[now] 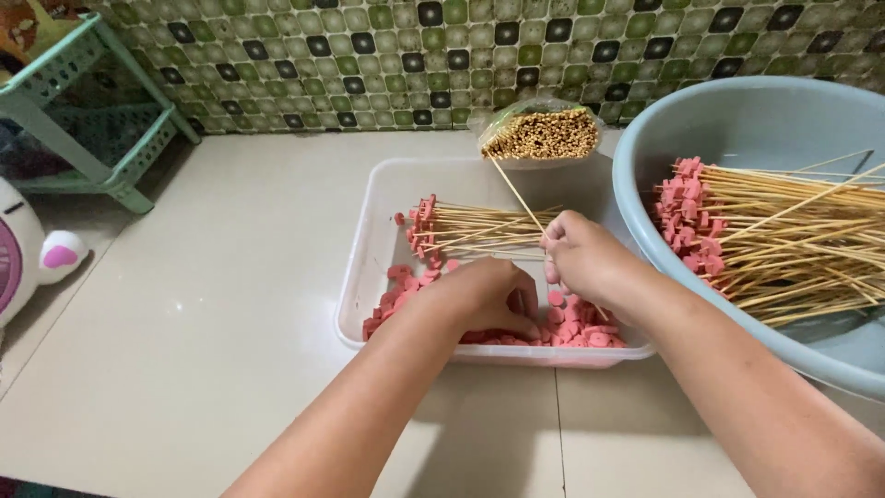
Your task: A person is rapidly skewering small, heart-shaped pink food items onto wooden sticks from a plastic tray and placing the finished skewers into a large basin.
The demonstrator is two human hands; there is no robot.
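Observation:
My left hand (484,295) reaches down into a clear plastic tub (364,249), its fingers curled over a heap of pink sausage pieces (581,330); whether it holds a piece is hidden. My right hand (585,258) pinches a thin bamboo skewer (514,192) that slants up and to the left. Inside the tub, behind both hands, lies a small stack of loaded skewers (461,231) with pink pieces on their left ends.
A big blue-grey basin (737,115) at the right holds many loaded skewers (784,240). A plastic bag of bare skewers (544,134) leans against the tiled wall. A green plastic rack (83,120) and a white-and-pink toy (28,258) stand at the left on the tiled floor.

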